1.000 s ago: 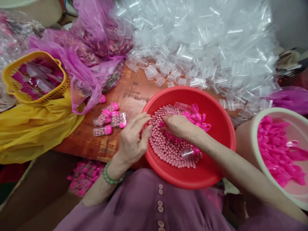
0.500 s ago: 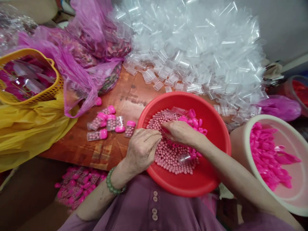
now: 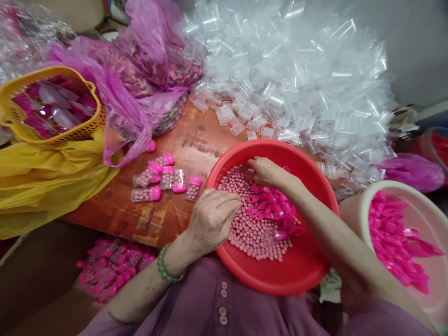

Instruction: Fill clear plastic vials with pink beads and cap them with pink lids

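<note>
My left hand [image 3: 214, 218], with a green bead bracelet [image 3: 167, 263] at its wrist, is closed at the near-left rim of the red basin [image 3: 269, 284]. Its fingertips are pressed together, and whatever they hold is hidden. Inside the basin, my right hand [image 3: 268, 172] reaches to the far side, fingers closed on what looks like a clear plastic tube [image 3: 247, 173] over the pink beads [image 3: 250, 228]. Bright pink plastic pieces [image 3: 271, 204] lie in a heap beneath my right wrist. Nearer me, a clear tube with a pink cap [image 3: 279, 235] rests on the beads.
Several bead-filled, pink-capped tubes [image 3: 146, 194] lie left of the basin. A large pile of clear tubes [image 3: 294, 79] covers the back. At right stands a white bucket [image 3: 366, 205] of pink pieces. A yellow basket [image 3: 100, 116] and purple bags [image 3: 122, 105] are at left.
My right hand has moved from the middle of the beads toward the basin's far side, uncovering the pink pieces. My left hand stays closed by the rim. The view has shifted slightly.
</note>
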A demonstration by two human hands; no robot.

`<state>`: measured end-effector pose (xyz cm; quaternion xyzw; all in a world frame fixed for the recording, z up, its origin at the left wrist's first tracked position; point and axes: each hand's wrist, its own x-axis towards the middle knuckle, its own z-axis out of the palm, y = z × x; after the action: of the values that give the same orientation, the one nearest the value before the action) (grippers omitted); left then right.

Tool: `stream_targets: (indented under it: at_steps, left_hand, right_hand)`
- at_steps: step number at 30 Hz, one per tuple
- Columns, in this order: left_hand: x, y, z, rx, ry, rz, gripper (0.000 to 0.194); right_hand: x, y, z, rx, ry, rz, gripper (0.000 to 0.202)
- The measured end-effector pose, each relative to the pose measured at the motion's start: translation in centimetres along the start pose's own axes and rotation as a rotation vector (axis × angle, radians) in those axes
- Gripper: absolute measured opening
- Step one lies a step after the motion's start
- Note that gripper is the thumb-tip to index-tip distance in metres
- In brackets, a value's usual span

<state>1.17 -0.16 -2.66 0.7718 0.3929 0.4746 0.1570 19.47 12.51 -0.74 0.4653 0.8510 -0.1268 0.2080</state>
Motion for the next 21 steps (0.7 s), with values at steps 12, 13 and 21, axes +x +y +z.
stream_targets:
  at_steps: [12, 13, 21]
  left_hand:
    - [0.1, 0.0, 0.1, -0.024, 0.041, -0.007, 0.013]
    - [0.1, 0.0, 0.1, -0.017, 0.043, -0.006, 0.013]
    - [-0.4, 0.1, -0.2, -0.005, 0.041, -0.109, 0.031]
  right_hand:
    - [-0.5, -3.5, 2.5, -0.195, -0.001, -0.124, 0.031]
    - [-0.5, -3.9, 2.8, -0.176, -0.017, -0.176, 0.030]
    - [-1.8, -4.1, 5.3, 0.311, -0.014, -0.501, 0.039]
